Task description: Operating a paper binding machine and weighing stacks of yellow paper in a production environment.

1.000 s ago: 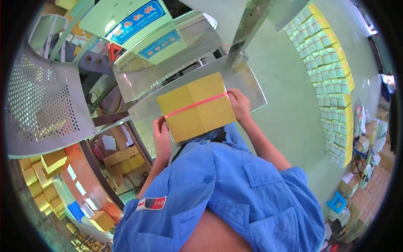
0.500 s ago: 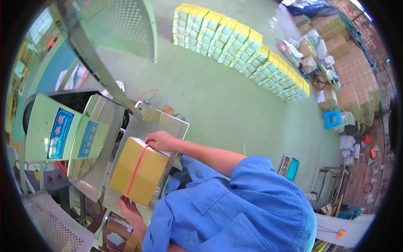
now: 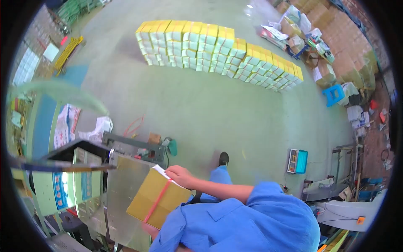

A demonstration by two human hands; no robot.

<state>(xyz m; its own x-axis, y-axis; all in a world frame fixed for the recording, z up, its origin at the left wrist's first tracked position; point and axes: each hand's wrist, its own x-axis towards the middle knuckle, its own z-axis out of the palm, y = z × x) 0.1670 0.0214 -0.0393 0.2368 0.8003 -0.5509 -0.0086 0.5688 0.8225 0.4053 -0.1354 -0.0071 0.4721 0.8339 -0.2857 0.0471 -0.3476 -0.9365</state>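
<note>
A block-shaped paper bundle (image 3: 147,195) with a yellow-brown cover sheet and white page edges is bound round its middle by a red strap (image 3: 158,200). My right hand (image 3: 179,174) is closed on its far edge, beside the strap. Against the near edge, close to the strap's other end, is my left hand (image 3: 149,229); most of its fingers are hidden by the bundle. The bundle is tilted close to my body, over the edge of a shiny metal tabletop (image 3: 119,189).
A pale green machine (image 3: 44,193) with blue labels adjoins the tabletop on the left. Across the floor stands a long row of similar bundles (image 3: 201,46). A blue stool (image 3: 334,95) and a teal toolbox (image 3: 301,161) sit to the right; cartons (image 3: 348,54) are piled behind.
The bundle has moved from the tabletop toward my body and turned, with both hands on it. My view has swung rightward, away from the machine, and a foot now shows on the floor.
</note>
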